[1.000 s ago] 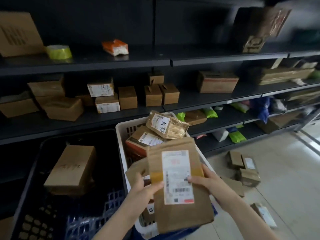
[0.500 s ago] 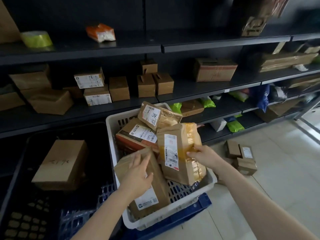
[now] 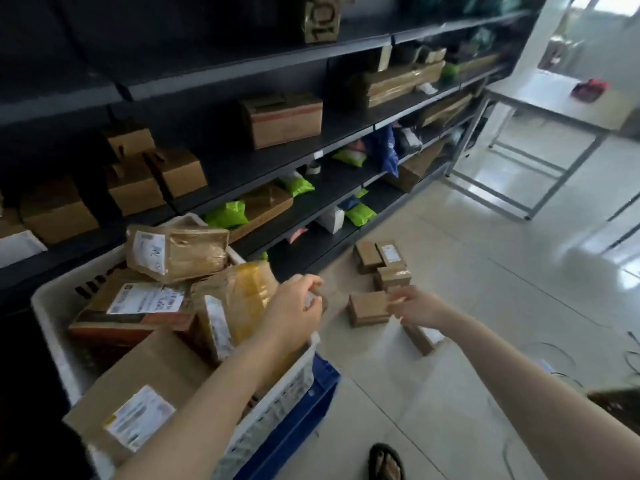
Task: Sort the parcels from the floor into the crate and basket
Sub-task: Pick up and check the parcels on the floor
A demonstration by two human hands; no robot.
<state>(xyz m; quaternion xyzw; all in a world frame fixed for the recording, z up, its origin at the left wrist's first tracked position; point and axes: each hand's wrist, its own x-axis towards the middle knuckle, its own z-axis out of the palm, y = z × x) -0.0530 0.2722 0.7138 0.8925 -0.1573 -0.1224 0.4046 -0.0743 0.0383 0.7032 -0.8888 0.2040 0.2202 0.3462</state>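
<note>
Right hand at floor box, fingers blurred

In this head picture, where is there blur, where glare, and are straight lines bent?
Head view: motion blur smears the left hand and right hand, neither grip clear; head view: window glare on the floor tiles, shelves dark; head view: shelf edges bow from the wide lens.

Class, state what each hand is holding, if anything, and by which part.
Right hand holds nothing, outstretched toward a floor box. Left hand curls at the top edge of the yellow-taped parcel; grip cannot be told.
</note>
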